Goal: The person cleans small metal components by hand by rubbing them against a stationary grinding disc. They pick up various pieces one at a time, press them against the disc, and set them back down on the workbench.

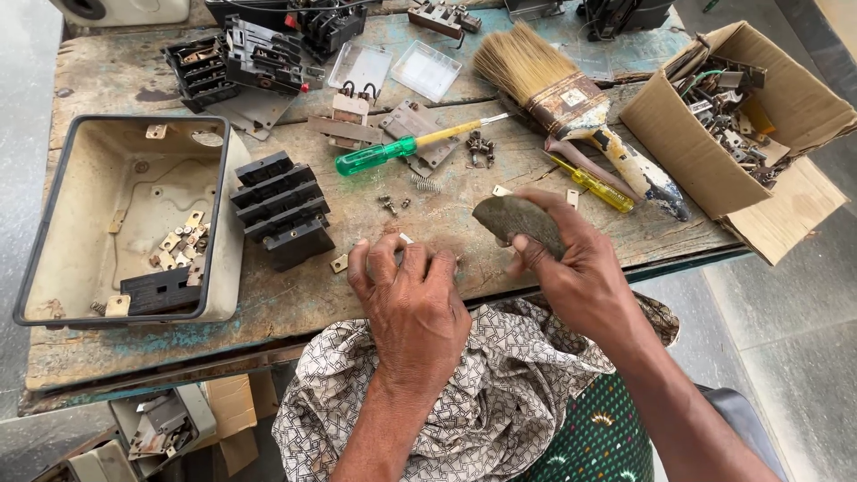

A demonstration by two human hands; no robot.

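My left hand (412,299) rests knuckles-up at the near edge of the worn wooden table (295,295), its fingertips curled down on a small metal piece that is mostly hidden. My right hand (571,259) holds a folded piece of dark grey sandpaper (518,219) pinched between thumb and fingers, just right of the left hand. A small brass contact (339,263) lies on the table just left of my left fingers. A patterned cloth (509,393) lies over my lap under both wrists.
A beige metal box (223,232) with loose contacts sits at left, black terminal blocks (284,210) beside it. A green-handled screwdriver (393,150), yellow screwdriver (594,183), wide paintbrush (562,94), loose screws (393,205) and a cardboard box (678,152) of parts lie beyond the hands.
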